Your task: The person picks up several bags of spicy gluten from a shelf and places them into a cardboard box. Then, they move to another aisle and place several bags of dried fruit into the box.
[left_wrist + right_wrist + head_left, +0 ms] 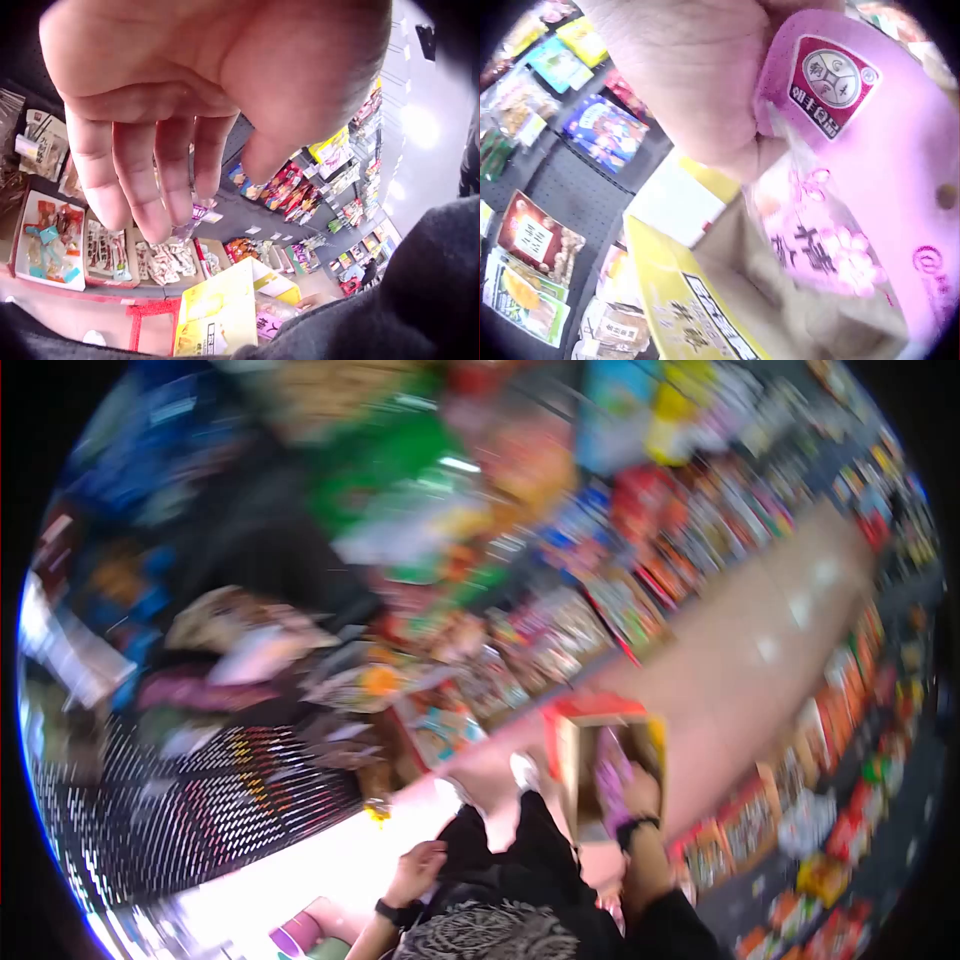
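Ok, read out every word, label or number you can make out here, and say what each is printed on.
Nothing reads well enough to quote.
On the red badge of the pink packet: Chinese characters, tilted and blurred.
On the yellow carton flap: black characters, blurred.
On the shelf packets: print too small.
In the head view: all motion-blurred.

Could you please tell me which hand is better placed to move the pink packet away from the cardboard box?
Right, probably. The right hand grips the pink packet at the open cardboard box, while the left hand hangs empty with loosely curled fingers, apart from both.
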Demonstrator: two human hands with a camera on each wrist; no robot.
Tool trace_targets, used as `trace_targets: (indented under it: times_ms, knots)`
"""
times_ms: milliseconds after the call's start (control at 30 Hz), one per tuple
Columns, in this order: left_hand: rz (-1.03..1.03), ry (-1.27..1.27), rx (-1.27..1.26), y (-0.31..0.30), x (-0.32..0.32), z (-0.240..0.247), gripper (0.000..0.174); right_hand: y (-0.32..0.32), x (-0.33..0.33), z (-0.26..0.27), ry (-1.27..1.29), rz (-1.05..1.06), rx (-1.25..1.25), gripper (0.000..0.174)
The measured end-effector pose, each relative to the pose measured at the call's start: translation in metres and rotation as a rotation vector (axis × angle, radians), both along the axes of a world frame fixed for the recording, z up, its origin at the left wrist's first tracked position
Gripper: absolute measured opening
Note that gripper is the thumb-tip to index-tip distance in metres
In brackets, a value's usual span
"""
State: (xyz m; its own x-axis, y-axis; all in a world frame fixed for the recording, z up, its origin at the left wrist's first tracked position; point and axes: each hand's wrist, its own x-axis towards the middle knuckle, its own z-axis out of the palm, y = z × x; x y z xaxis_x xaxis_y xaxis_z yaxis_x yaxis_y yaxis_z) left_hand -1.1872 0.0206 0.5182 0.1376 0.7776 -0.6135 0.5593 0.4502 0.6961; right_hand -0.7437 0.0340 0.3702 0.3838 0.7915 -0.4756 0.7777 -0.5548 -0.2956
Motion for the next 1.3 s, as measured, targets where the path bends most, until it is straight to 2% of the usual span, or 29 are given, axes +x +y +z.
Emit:
trace_targets:
  times_ms: [33,67,133,167,233,300,333,367,433,467,500,533,567,633,700,733,767,833,933,1067,1200,1300]
  knots:
    - [-0.012,-0.045,0.126,0.005,0.0,0.003,0.027,0.01,-0.004,0.039,-0.036,0.055,0.014,0.027]
    - [-0.035,-0.023,0.13,0.013,0.001,0.007,0.028,0.014,-0.006,0.065,-0.08,0.104,0.03,0.023]
    - [-0.121,-0.075,0.239,0.027,0.001,0.013,0.029,0.001,0.008,0.069,-0.185,0.387,0.211,0.015]
    - [-0.177,-0.081,0.289,0.035,0.001,0.02,0.033,0.011,-0.004,0.115,-0.209,0.475,0.194,0.015]
    - [-0.272,-0.088,0.383,0.05,0.004,0.041,0.039,0.032,-0.048,0.195,-0.219,0.486,0.243,0.013]
    - [-0.387,-0.128,0.674,0.066,0.003,0.054,0.049,0.051,-0.084,0.236,-0.201,0.699,0.26,0.015]
    - [-0.399,-0.121,0.771,0.069,0.003,0.068,0.063,0.059,-0.115,0.262,-0.222,0.791,0.255,0.019]
    - [-0.39,-0.133,0.8,0.073,-0.002,0.083,0.063,0.067,-0.152,0.287,-0.242,0.88,0.249,0.023]
    - [-0.54,0.029,1.086,0.081,-0.016,0.11,0.069,0.077,-0.212,0.314,-0.072,1.061,0.458,0.03]
    - [-0.47,-0.016,1.135,0.083,-0.029,0.12,0.058,0.081,-0.241,0.322,-0.013,1.122,0.554,0.026]
    - [-0.458,-0.016,1.158,0.085,-0.048,0.12,0.058,0.084,-0.267,0.33,0.049,1.181,0.651,0.023]
    - [-0.386,0.06,1.006,0.087,-0.072,0.115,0.049,0.087,-0.293,0.34,0.03,1.201,0.699,0.025]
    - [-0.315,0.129,0.847,0.087,-0.096,0.108,0.04,0.092,-0.316,0.34,0.109,1.113,0.73,0.029]
    - [-0.093,0.077,1.088,0.081,-0.139,0.09,0.026,0.098,-0.356,0.331,0.204,0.946,0.899,0.037]
    - [0.113,0.059,0.919,0.067,-0.175,0.074,0.023,0.093,-0.401,0.345,0.113,0.863,1.078,0.045]
    - [0.309,-0.1,0.822,0.059,-0.19,0.063,0.02,0.091,-0.416,0.332,0.192,0.833,1.097,0.047]
    - [0.494,-0.185,0.686,0.052,-0.202,0.073,0.023,0.088,-0.431,0.324,0.239,0.848,1.105,0.05]
    - [0.708,-0.31,0.653,0.054,-0.229,0.042,0.025,0.081,-0.463,0.315,0.314,0.901,1.014,0.057]
    - [0.706,-0.357,0.77,0.062,-0.243,0.073,0.026,0.089,-0.502,0.297,0.346,0.927,0.989,0.066]
    - [0.724,-0.483,0.8,0.081,-0.242,0.104,0.019,0.111,-0.53,0.307,0.234,0.859,1.106,0.064]
    - [0.639,-0.518,0.844,0.101,-0.246,0.096,0.024,0.127,-0.541,0.311,0.113,0.809,1.186,0.061]
    - [0.626,-0.431,0.911,0.106,-0.242,0.088,0.022,0.146,-0.553,0.309,-0.006,0.776,1.287,0.057]
